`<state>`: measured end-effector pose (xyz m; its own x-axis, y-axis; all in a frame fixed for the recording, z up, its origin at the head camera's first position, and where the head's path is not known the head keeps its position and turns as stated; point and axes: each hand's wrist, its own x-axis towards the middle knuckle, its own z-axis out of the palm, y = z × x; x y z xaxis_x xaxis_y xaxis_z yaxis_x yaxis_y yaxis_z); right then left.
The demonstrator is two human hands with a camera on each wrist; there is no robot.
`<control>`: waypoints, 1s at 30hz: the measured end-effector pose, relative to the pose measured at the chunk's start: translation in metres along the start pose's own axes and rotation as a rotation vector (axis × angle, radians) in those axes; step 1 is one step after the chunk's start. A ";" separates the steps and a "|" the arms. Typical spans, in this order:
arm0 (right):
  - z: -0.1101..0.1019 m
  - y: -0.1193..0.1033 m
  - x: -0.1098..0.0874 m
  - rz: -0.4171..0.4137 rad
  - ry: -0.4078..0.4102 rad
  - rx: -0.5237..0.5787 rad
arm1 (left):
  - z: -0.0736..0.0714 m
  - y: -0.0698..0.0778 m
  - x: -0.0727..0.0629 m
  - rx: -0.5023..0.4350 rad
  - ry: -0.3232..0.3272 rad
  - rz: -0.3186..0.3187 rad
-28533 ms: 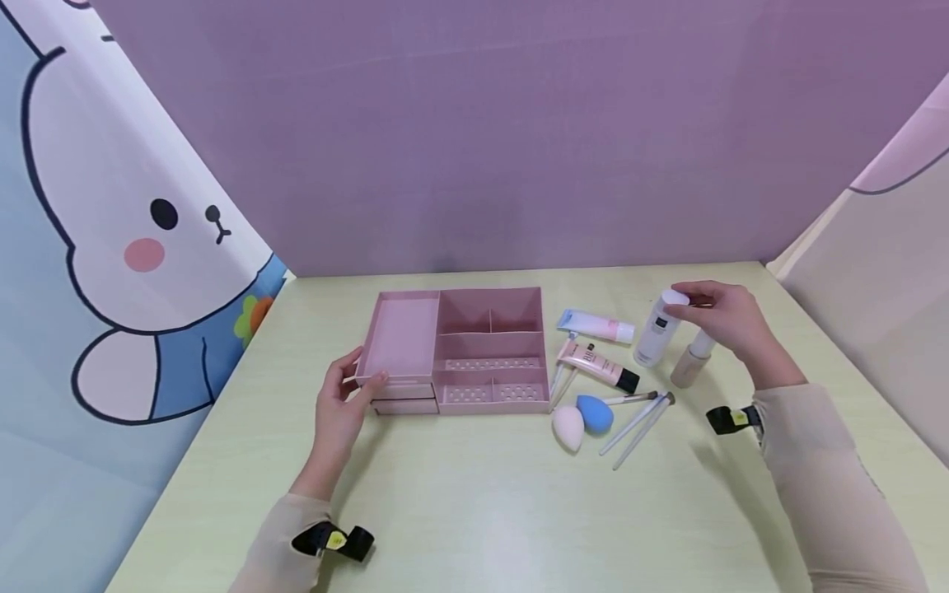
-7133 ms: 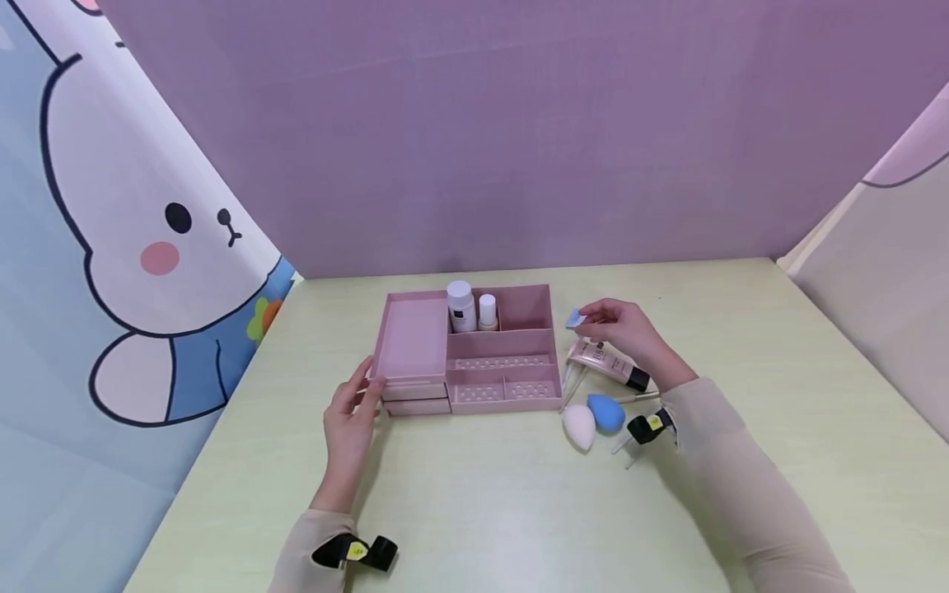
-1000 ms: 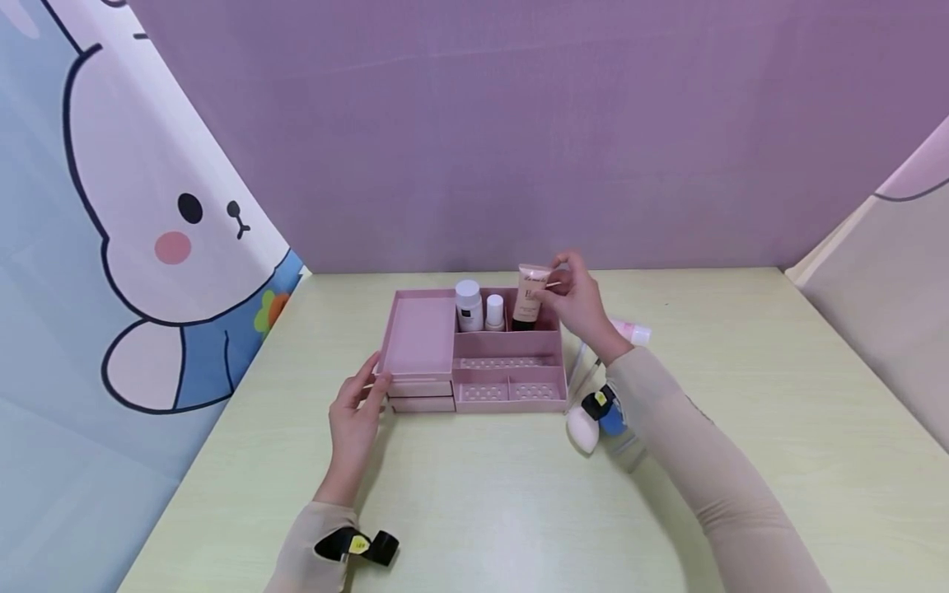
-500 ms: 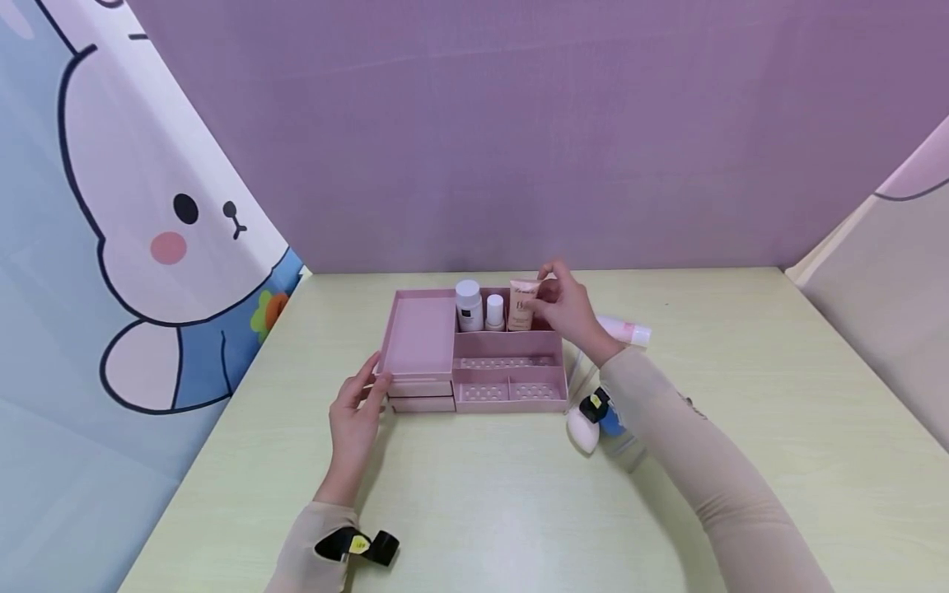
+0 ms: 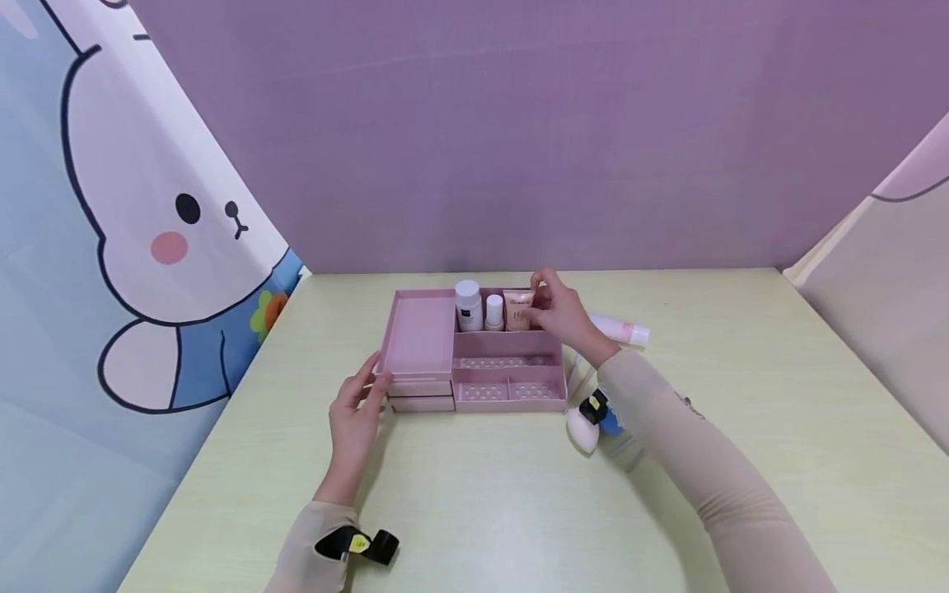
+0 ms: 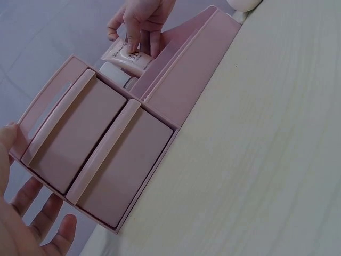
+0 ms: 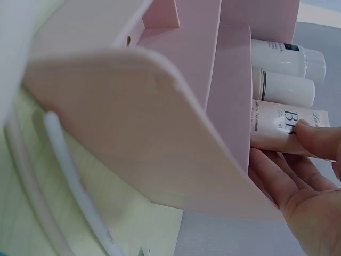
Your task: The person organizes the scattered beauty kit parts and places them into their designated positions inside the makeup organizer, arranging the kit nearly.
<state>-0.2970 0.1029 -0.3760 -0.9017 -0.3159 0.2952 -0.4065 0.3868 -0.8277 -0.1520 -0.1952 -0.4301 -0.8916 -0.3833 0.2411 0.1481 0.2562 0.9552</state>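
A pink makeup organizer [image 5: 418, 333] stands on the table. My left hand [image 5: 356, 420] grips its front left corner, thumb on the front edge and fingers along the side. With my right hand [image 5: 565, 313] I pinch a BB cream tube [image 5: 516, 310] near its top, thumb on the printed face in the right wrist view [image 7: 277, 124]. The tube stands upright in the back right compartment, its black cap hidden behind the divider. Left of it, a tall white bottle [image 5: 468, 309] and a smaller white-capped bottle [image 5: 494, 311] share the neighbouring compartment.
Right of the organizer lies a white and pink tube [image 5: 623, 330], partly behind my right wrist. A pale makeup sponge [image 5: 582, 431] and a blue one [image 5: 611, 423] sit by its front right corner. Several makeup brushes [image 5: 581, 377] lie alongside, partly under my forearm. Two drawers face front.
Over the last second my right hand lowers the BB cream tube into the compartment, shifting slightly left. Earlier the tube lay on the table, as did both bottles. My left hand stays at the corner.
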 end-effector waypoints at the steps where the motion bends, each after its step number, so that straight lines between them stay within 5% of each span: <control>1: -0.001 0.000 0.001 -0.002 -0.008 -0.013 | 0.001 0.000 0.001 -0.003 0.003 -0.002; 14: -0.010 0.002 0.019 -0.036 -0.142 -0.121 | 0.009 0.001 0.004 -0.017 0.034 -0.003; 30: -0.017 -0.009 0.024 0.041 -0.154 -0.140 | 0.006 -0.001 0.006 -0.021 0.034 0.008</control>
<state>-0.3170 0.1065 -0.3536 -0.8892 -0.4218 0.1773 -0.3959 0.5150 -0.7603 -0.1601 -0.1920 -0.4305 -0.8754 -0.4110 0.2545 0.1650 0.2408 0.9564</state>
